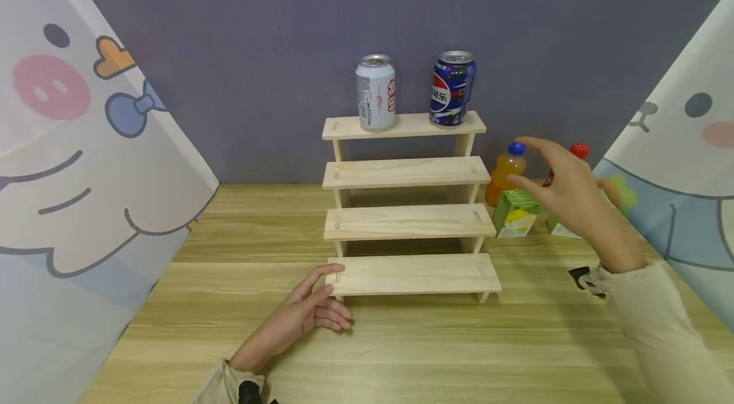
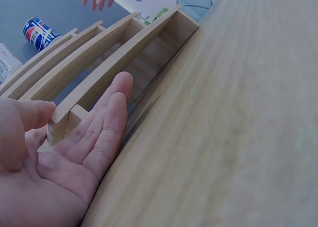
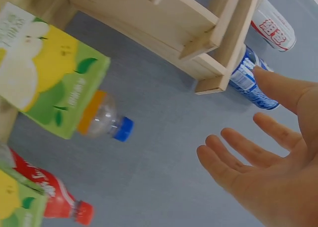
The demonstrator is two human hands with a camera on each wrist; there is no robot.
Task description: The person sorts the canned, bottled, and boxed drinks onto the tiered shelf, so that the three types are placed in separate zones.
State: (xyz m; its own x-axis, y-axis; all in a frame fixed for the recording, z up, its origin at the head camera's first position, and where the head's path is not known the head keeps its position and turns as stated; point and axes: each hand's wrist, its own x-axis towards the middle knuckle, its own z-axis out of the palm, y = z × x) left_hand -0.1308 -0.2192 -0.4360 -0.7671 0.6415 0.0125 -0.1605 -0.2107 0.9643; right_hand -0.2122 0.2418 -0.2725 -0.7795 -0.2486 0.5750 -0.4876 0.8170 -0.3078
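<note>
Grey backdrop (image 1: 258, 72); right grip (image 1: 568, 190) partly hides red-capped bottle (image 1: 580, 150).

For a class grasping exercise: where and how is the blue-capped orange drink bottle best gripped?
Probably by its shoulder, from above: the orange drink bottle stands upright and narrows towards its blue cap, while a green drink carton stands before its lower part and the stepped wooden shelf flanks it.

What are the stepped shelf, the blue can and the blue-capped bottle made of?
Stepped shelf: seemingly wood, matte and unpainted, with visible grain. Blue can: probably aluminium, glossy, with a silvery top. Blue-capped bottle: likely smooth plastic; its shoulder looks see-through.
</note>
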